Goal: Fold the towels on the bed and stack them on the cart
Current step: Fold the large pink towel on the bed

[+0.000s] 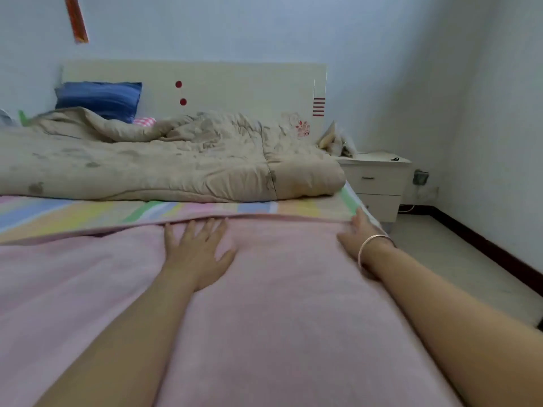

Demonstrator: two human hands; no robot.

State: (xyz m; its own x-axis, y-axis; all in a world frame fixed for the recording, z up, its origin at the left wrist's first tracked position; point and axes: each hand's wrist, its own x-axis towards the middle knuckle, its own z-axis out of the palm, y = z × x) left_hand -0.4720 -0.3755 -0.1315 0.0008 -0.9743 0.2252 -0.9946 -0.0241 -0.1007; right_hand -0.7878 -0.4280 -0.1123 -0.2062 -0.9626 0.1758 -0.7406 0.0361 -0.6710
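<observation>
A large pink towel [279, 304] lies spread flat over the near half of the bed, on a pastel striped sheet [88, 212]. My left hand [199, 254] lies flat on the towel near its far edge, fingers straight and spread. At the towel's far right corner my right hand [363, 233] rests on the cloth with its fingers extended, a bangle on the wrist. No cart is in view.
A rumpled beige quilt [161, 163] fills the far half of the bed, with a blue pillow [100, 98] against the white headboard [235, 86]. A white nightstand [379, 183] stands right of the bed. Bare floor [458, 259] runs along the right wall.
</observation>
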